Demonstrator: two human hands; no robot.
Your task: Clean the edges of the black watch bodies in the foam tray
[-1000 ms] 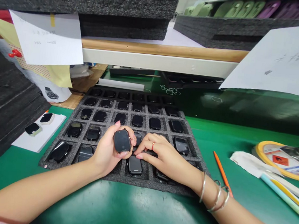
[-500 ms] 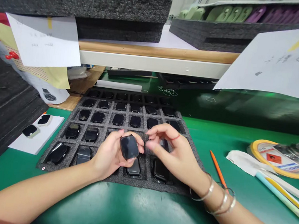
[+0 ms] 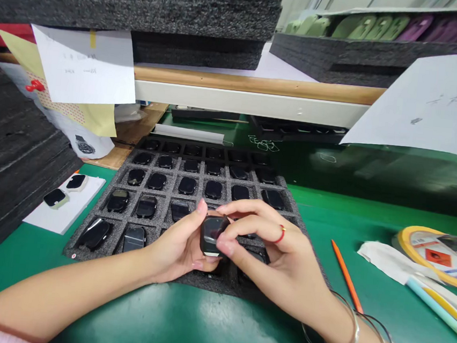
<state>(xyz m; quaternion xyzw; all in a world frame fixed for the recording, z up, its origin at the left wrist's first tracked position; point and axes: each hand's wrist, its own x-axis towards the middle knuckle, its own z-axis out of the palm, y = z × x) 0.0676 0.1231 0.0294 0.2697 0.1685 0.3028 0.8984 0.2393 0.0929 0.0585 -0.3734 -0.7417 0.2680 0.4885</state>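
Observation:
A black smartwatch body without a strap is held up, its dark screen facing me and a pale strip along its lower edge. My left hand is closed around its left side and underside. From the right, the thumb and forefinger of my right hand pinch the watch's right edge. Both hands are above a black foam tray, whose square pockets hold several similar watch bodies. My hands and forearms cover some of the front pockets.
To the left, two light-cased watches lie on a white block. An orange pencil-like stick, tape roll and pens lie right. A shelf with foam trays and hanging paper crosses above the bench.
My right hand has moved left and its fingers have closed on the watch's right edge. The watch now sits more upright in my left hand. The whole view has shifted slightly.

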